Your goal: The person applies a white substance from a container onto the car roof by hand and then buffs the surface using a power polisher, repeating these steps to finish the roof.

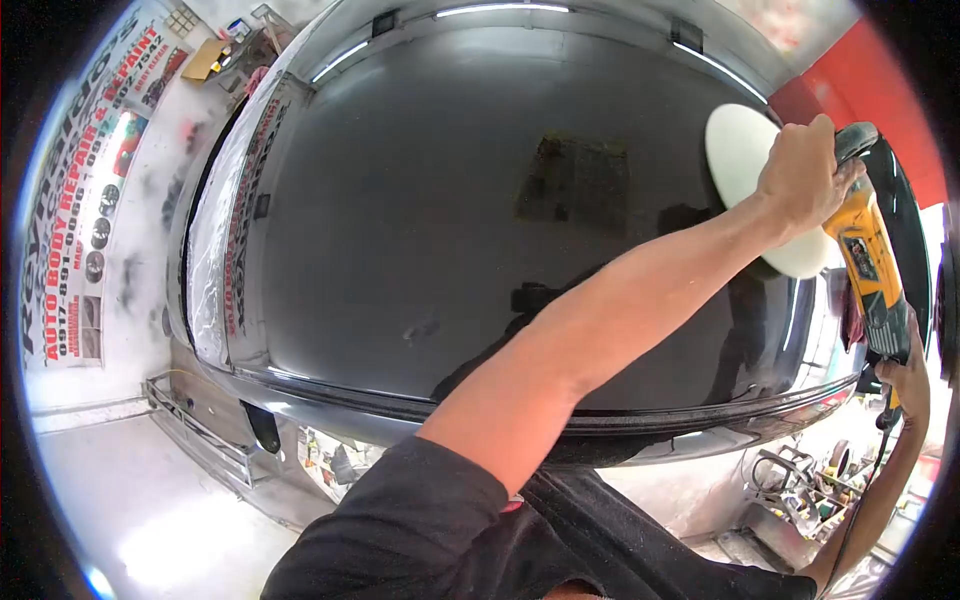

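A yellow and black car polisher (866,245) lies along the right side of the head view, with a round white pad (738,150) at its head. My left hand (803,178) is closed round the black front handle (856,139), its arm stretched across the view. Farther back, my right hand (908,378) grips the dark rear end of the tool's body. The pad overlaps the right part of a glossy black car panel (400,230), tilted edge-on toward me. Part of the pad is hidden behind my left hand and wrist.
Clear plastic sheeting (210,290) covers the panel's left edge. A printed shop banner (90,200) hangs on the left wall. At lower right stand cluttered tools and parts (800,490). A dark cord (868,490) runs down from the polisher along my right arm.
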Demonstrator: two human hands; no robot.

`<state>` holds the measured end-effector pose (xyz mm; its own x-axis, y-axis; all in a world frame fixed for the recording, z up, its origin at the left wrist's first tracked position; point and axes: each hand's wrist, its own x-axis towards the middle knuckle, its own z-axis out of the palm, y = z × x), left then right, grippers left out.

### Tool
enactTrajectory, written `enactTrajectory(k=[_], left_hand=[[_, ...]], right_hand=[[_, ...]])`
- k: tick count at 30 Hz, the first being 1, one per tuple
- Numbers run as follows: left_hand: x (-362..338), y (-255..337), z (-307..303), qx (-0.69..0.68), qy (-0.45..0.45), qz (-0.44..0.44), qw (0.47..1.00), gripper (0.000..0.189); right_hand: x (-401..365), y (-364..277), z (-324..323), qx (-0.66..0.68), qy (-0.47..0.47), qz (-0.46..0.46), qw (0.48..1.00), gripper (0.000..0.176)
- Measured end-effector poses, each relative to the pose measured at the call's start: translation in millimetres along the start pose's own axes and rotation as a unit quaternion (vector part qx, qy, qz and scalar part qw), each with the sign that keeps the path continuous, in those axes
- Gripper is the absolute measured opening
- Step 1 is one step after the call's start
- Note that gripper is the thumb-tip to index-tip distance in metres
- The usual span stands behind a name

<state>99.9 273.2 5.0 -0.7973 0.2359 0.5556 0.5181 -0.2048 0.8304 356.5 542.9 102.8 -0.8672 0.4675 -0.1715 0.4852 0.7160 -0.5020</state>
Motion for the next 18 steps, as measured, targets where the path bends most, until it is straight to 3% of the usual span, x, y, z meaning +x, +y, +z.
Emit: enactTrajectory(k=[1,4,5,6,8,10,14,15,16,17,18], left_hand=[[-3.3,5.4,-11.4,-0.020,0.011,-0.006,1.000,0.036],[-20.5,20.4,-76.6,0.003,0.087,0.031,0.996,0.036],[-24.3,22.5,-106.7,0.077,0.098,0.059,0.990,0.038],[-29.4,35.7,-142.5,0.036,0.080,-0.018,0.996,0.043],[-39.8,36.2,-204.1,0.079,0.157,0.033,0.984,0.048],[-48.1,35.1,-272.3,0.205,0.227,0.064,0.950,0.053],[-77.3,47.5,-409.6,0.231,0.265,-0.004,0.936,0.043],[-76.7,41.7,-432.5,0.221,0.329,0.135,0.908,0.040],[-84.4,48.3,-456.7,0.227,0.374,-0.017,0.899,0.043],[-83.3,21.3,-506.3,0.291,0.354,0.144,0.877,0.045],[-96.4,47.3,-511.2,0.213,0.418,-0.039,0.883,0.044]], right_hand=[[-4.1,-21.8,-0.5,-0.026,-0.024,0.019,0.999,0.110],[-3.3,-96.6,30.1,0.003,-0.070,-0.050,0.996,0.107],[2.2,-118.1,40.0,0.005,-0.091,-0.082,0.992,0.106],[7.8,-139.7,49.8,0.009,-0.112,-0.114,0.987,0.104],[10.0,-201.5,78.9,-0.019,-0.132,-0.139,0.981,0.103],[19.4,-257.3,110.8,-0.051,-0.135,-0.190,0.971,0.101],[26.5,-379.2,187.4,-0.106,-0.143,-0.315,0.932,0.101],[29.7,-404.9,205.2,-0.142,-0.146,-0.345,0.916,0.100],[33.4,-430.8,223.2,-0.176,-0.146,-0.376,0.898,0.099],[37.6,-448.4,239.5,-0.197,-0.148,-0.385,0.889,0.099],[41.7,-466.1,255.5,-0.219,-0.151,-0.394,0.880,0.099]])
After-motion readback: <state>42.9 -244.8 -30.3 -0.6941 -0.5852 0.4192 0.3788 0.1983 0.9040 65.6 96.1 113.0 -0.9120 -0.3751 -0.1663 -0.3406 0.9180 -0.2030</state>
